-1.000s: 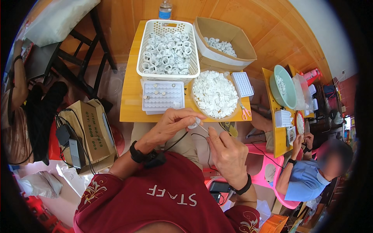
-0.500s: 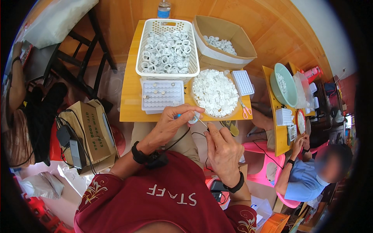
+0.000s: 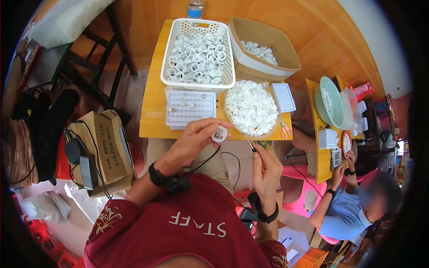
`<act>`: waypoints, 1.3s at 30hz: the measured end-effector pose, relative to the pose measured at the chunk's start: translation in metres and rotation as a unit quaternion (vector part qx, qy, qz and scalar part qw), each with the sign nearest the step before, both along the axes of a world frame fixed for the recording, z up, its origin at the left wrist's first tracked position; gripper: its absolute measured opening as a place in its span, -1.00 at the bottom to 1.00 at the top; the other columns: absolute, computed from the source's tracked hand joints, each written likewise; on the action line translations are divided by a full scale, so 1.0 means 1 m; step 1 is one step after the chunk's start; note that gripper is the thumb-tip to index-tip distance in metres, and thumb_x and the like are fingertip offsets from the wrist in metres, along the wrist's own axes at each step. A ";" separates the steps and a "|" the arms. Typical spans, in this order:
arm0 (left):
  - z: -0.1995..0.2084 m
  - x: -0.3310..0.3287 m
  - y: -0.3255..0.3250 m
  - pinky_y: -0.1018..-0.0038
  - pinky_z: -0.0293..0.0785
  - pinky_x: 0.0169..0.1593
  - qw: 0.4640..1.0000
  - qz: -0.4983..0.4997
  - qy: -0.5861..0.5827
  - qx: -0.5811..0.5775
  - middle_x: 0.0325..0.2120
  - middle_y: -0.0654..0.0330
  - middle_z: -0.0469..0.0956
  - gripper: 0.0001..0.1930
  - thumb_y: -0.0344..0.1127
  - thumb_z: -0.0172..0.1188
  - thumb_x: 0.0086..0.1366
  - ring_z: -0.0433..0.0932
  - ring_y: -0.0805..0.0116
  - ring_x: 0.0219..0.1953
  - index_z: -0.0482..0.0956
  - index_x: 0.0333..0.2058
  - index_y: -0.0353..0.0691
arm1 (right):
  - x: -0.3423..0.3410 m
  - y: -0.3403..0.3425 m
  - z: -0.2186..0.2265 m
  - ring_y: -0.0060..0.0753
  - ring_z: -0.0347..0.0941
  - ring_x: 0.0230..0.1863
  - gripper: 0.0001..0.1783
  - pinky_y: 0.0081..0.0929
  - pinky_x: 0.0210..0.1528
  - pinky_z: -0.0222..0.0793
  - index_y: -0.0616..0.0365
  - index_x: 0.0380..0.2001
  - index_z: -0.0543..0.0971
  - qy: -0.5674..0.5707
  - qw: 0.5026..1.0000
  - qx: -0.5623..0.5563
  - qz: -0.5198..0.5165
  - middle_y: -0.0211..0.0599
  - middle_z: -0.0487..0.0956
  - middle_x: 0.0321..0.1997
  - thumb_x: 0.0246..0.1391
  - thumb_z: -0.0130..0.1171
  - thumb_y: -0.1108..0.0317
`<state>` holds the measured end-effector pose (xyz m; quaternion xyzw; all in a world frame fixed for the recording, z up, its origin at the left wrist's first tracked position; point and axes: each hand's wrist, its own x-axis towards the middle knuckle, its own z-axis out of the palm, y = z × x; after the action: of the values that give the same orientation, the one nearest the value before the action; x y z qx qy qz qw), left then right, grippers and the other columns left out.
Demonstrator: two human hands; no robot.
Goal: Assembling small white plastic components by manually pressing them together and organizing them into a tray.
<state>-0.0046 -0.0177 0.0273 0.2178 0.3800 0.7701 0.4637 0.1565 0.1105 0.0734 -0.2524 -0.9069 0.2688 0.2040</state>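
My left hand [image 3: 199, 137] pinches a small round white plastic part [image 3: 219, 134] with a dark and metallic inside, in front of the table's near edge. In my right hand [image 3: 265, 169] is a thin metal-shafted tool, like a small screwdriver [image 3: 247, 141], with a dark handle mostly hidden by the fingers. Its tip points up and left, apart from the white part. Just beyond my hands, a white plastic tray with cells [image 3: 201, 109] bears several small round metal pieces. Beside it lies a round dish [image 3: 229, 114] heaped with small white pieces [image 3: 252, 107].
A white basket [image 3: 167, 71] of white ring-shaped parts [image 3: 196, 58] and a cardboard box [image 3: 268, 33] stand at the back. Scissors [image 3: 286, 129] and another celled tray [image 3: 283, 97] lie at right. A person in blue [image 3: 344, 214] works at the table [image 3: 322, 169] farther right.
My right hand has drawn the tool away from the round part, down and to the right. My left hand has turned the part, so its inside now shows. The view has shifted slightly.
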 end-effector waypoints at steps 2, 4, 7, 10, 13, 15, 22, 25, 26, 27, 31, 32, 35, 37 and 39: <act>0.000 0.000 -0.001 0.63 0.37 -0.29 0.999 0.002 -0.029 0.013 -0.32 0.19 0.53 -0.70 -0.21 -0.07 0.31 0.47 0.53 -0.28 0.44 -0.13 -0.30 | 0.002 0.007 -0.035 -0.14 0.41 -0.51 -0.77 -0.34 -0.46 0.30 0.22 -0.26 0.52 0.005 1.000 -0.012 0.002 -0.12 0.46 -0.48 -0.05 0.02 0.50; -0.001 -0.001 -0.005 0.63 0.37 -0.29 0.999 0.014 -0.029 0.010 -0.32 0.19 0.52 -0.70 -0.19 -0.05 0.30 0.47 0.53 -0.29 0.43 -0.14 -0.29 | 0.000 0.011 -0.066 -0.07 0.43 -0.43 -0.75 -0.28 -0.39 0.32 0.23 -0.22 0.50 0.011 1.000 -0.026 0.006 -0.07 0.48 -0.43 -0.03 -0.02 0.51; -0.003 -0.004 -0.016 0.62 0.38 -0.29 0.999 0.031 -0.028 0.008 -0.31 0.17 0.50 -0.69 -0.16 -0.01 0.27 0.46 0.52 -0.31 0.43 -0.17 -0.29 | -0.006 0.008 -0.091 0.03 0.43 -0.32 -0.72 -0.19 -0.29 0.31 0.24 -0.17 0.43 -0.015 0.999 -0.044 0.007 0.00 0.48 -0.33 -0.02 -0.03 0.48; -0.007 -0.009 -0.033 0.61 0.39 -0.30 0.999 0.047 -0.015 0.003 -0.31 0.13 0.49 -0.66 -0.13 0.03 0.24 0.46 0.50 -0.33 0.43 -0.19 -0.30 | -0.011 0.011 -0.100 0.01 0.45 -0.34 -0.76 -0.32 -0.32 0.35 0.25 -0.20 0.40 -0.019 0.999 -0.020 -0.025 0.01 0.49 -0.32 0.00 -0.02 0.47; -0.012 -0.013 -0.055 0.61 0.41 -0.33 0.997 0.072 -0.005 -0.008 -0.31 0.09 0.48 -0.63 -0.10 0.09 0.20 0.45 0.47 -0.34 0.43 -0.20 -0.32 | -0.005 0.014 -0.100 -0.01 0.45 -0.36 -0.78 -0.34 -0.33 0.35 0.24 -0.23 0.39 0.026 0.999 -0.019 -0.042 0.00 0.49 -0.34 -0.01 0.02 0.47; -0.015 -0.016 -0.069 0.62 0.41 -0.34 0.996 0.084 -0.008 -0.014 -0.31 0.07 0.48 -0.62 -0.10 0.11 0.18 0.45 0.46 -0.35 0.43 -0.21 -0.33 | 0.001 0.017 -0.095 -0.04 0.45 -0.36 -0.79 -0.36 -0.35 0.35 0.24 -0.26 0.39 0.077 0.996 -0.002 -0.036 -0.03 0.48 -0.38 -0.02 0.05 0.46; -0.019 -0.011 -0.091 0.60 0.43 -0.31 0.995 0.098 0.002 0.024 -0.34 0.07 0.51 -0.64 -0.13 0.10 0.20 0.47 0.45 -0.38 0.46 -0.20 -0.33 | -0.001 0.072 -0.091 -0.02 0.41 -0.40 -0.81 -0.24 -0.35 0.31 0.27 -0.33 0.41 0.095 0.987 0.092 -0.088 -0.04 0.46 -0.41 -0.08 0.08 0.49; -0.018 -0.002 -0.097 0.61 0.43 -0.31 0.994 0.103 -0.001 0.027 -0.33 0.07 0.51 -0.66 -0.14 0.09 0.21 0.48 0.45 -0.36 0.46 -0.20 -0.32 | -0.019 0.099 -0.094 -0.02 0.41 -0.37 -0.81 -0.24 -0.33 0.29 0.26 -0.36 0.42 0.087 0.979 0.144 -0.111 -0.07 0.47 -0.42 -0.12 0.10 0.49; -0.019 0.001 -0.100 0.61 0.42 -0.31 0.995 0.102 -0.005 0.022 -0.32 0.06 0.51 -0.67 -0.14 0.08 0.22 0.48 0.46 -0.36 0.47 -0.20 -0.31 | -0.024 0.109 -0.096 -0.03 0.41 -0.35 -0.82 -0.24 -0.33 0.28 0.24 -0.37 0.43 0.069 0.978 0.153 -0.122 -0.08 0.48 -0.41 -0.13 0.11 0.49; -0.020 0.003 -0.103 0.60 0.42 -0.31 0.995 0.101 -0.001 0.023 -0.31 0.07 0.51 -0.68 -0.16 0.06 0.23 0.48 0.46 -0.35 0.47 -0.20 -0.31 | -0.028 0.117 -0.099 -0.03 0.40 -0.33 -0.83 -0.24 -0.33 0.28 0.23 -0.39 0.44 0.050 0.977 0.161 -0.132 -0.10 0.48 -0.41 -0.15 0.12 0.49; -0.021 0.013 -0.112 0.60 0.43 -0.31 0.992 0.123 -0.001 0.028 -0.31 0.07 0.52 -0.70 -0.19 0.04 0.24 0.48 0.46 -0.35 0.47 -0.20 -0.31 | -0.036 0.145 -0.112 -0.08 0.42 -0.30 -0.83 -0.26 -0.31 0.29 0.21 -0.42 0.47 0.044 0.968 0.218 -0.120 -0.14 0.50 -0.38 -0.19 0.14 0.50; -0.021 0.015 -0.114 0.61 0.43 -0.32 0.991 0.131 -0.001 0.021 -0.32 0.07 0.52 -0.71 -0.21 0.03 0.25 0.49 0.47 -0.35 0.48 -0.20 -0.31 | -0.035 0.151 -0.113 -0.08 0.42 -0.30 -0.83 -0.26 -0.31 0.29 0.21 -0.42 0.47 0.046 0.968 0.218 -0.114 -0.14 0.50 -0.38 -0.19 0.14 0.50; -0.022 0.017 -0.119 0.62 0.44 -0.32 0.989 0.148 -0.002 0.006 -0.33 0.09 0.53 -0.73 -0.23 0.02 0.26 0.49 0.49 -0.36 0.48 -0.20 -0.32 | -0.031 0.156 -0.112 -0.08 0.45 -0.33 -0.81 -0.29 -0.27 0.32 0.23 -0.41 0.50 0.108 0.970 0.179 -0.126 -0.14 0.50 -0.43 -0.23 0.13 0.52; -0.022 0.017 -0.120 0.62 0.45 -0.32 0.988 0.154 -0.003 -0.003 -0.33 0.09 0.53 -0.73 -0.24 0.01 0.26 0.49 0.50 -0.36 0.48 -0.20 -0.32 | -0.029 0.159 -0.108 -0.07 0.45 -0.35 -0.82 -0.29 -0.27 0.33 0.24 -0.43 0.50 0.114 0.973 0.160 -0.119 -0.13 0.51 -0.43 -0.23 0.13 0.53; -0.021 0.015 -0.118 0.63 0.45 -0.32 0.988 0.155 -0.002 -0.016 -0.34 0.10 0.54 -0.73 -0.23 0.02 0.26 0.50 0.52 -0.37 0.48 -0.19 -0.31 | -0.026 0.167 -0.105 -0.05 0.46 -0.36 -0.84 -0.30 -0.27 0.35 0.28 -0.46 0.51 0.084 0.981 0.133 -0.117 -0.08 0.52 -0.41 -0.24 0.12 0.53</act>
<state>0.0107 -0.1357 0.0059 0.1475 0.4210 0.8266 0.3432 0.1308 0.2777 -0.0313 -0.3040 -0.8783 0.1399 0.3413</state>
